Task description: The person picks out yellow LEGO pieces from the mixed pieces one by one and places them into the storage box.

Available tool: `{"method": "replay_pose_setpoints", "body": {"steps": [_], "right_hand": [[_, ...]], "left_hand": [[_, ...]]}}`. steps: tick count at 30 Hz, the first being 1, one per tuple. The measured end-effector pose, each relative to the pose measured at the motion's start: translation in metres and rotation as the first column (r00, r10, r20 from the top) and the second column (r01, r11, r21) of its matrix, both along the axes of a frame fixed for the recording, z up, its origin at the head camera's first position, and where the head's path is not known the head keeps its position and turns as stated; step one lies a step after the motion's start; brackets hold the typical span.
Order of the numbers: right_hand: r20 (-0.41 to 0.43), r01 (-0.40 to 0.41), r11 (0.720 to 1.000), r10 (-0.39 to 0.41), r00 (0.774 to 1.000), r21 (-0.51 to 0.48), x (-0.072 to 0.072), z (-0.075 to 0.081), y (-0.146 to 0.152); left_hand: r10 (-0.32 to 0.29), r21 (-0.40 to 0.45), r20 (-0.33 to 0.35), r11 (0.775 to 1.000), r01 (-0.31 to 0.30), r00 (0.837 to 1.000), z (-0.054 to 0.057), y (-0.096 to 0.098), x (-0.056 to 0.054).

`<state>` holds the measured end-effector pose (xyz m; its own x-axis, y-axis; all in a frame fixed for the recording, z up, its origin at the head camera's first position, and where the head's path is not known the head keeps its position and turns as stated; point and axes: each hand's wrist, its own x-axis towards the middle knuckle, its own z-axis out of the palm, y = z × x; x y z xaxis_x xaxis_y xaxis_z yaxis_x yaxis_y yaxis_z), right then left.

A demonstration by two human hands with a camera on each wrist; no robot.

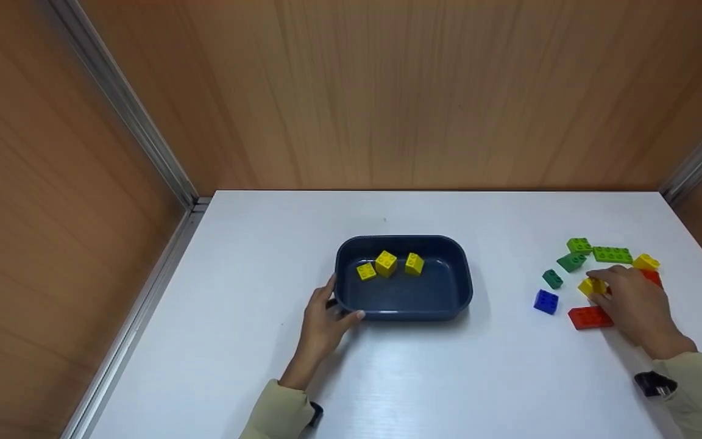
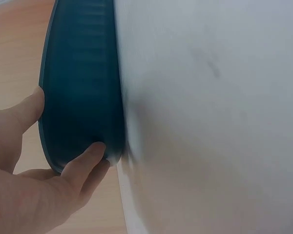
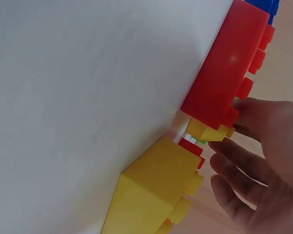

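Note:
A dark blue tray (image 1: 403, 316) stands mid-table with 3 yellow bricks (image 1: 386, 263) inside, towards its left and centre. My left hand (image 1: 319, 326) grips the tray's near left corner, the thumb at the front rim and the fingers along the left end. Over at the right, my right hand (image 1: 637, 305) pinches a yellow brick (image 1: 592, 286) between thumb and fingertips. A red brick (image 1: 588, 317) lies just in front of it. In the right wrist view that red brick (image 3: 224, 68) partly covers the held yellow brick (image 3: 205, 130), and another yellow brick (image 3: 156, 185) sits close to the camera.
Around the right hand lie a blue brick (image 1: 546, 302), dark green bricks (image 1: 571, 262), light green bricks (image 1: 612, 254), a yellow brick (image 1: 646, 262) and a partly hidden red brick (image 1: 654, 278). Wooden panels (image 1: 418, 97) border the white table (image 1: 253, 256) behind and at the sides.

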<state>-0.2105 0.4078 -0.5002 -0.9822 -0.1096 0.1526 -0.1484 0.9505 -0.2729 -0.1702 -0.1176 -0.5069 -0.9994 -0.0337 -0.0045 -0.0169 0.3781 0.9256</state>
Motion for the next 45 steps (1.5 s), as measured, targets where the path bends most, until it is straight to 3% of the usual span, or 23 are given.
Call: {"method": "replay_pose_setpoints", "body": {"steps": [7,14,22,29,45], "right_hand": [[-0.007,0.019,1.0,-0.019,1.0,-0.022,0.002,0.002,-0.001],[-0.103,0.008,1.0,-0.006,0.995,0.018,0.003,0.011,-0.01],[-0.226,-0.036,0.998,0.047,0.973,0.048,-0.001,0.028,-0.036],[-0.302,-0.133,0.988,0.151,0.941,0.079,-0.007,0.037,-0.06],[-0.243,-0.218,0.97,0.239,0.94,0.111,-0.018,0.049,-0.109]], "left_hand": [[-0.005,0.0,0.002,1.0,0.005,1.0,-0.001,-0.001,0.001],[-0.014,-0.006,-0.013,1.0,0.014,1.0,-0.001,-0.001,0.002],[0.005,-0.019,0.0,1.0,-0.005,1.0,-0.001,-0.001,0.0],[0.009,-0.023,0.001,1.0,-0.009,1.0,-0.002,-0.001,0.0],[-0.01,-0.031,-0.018,0.999,0.009,1.0,0.0,-0.001,-0.001]]}}
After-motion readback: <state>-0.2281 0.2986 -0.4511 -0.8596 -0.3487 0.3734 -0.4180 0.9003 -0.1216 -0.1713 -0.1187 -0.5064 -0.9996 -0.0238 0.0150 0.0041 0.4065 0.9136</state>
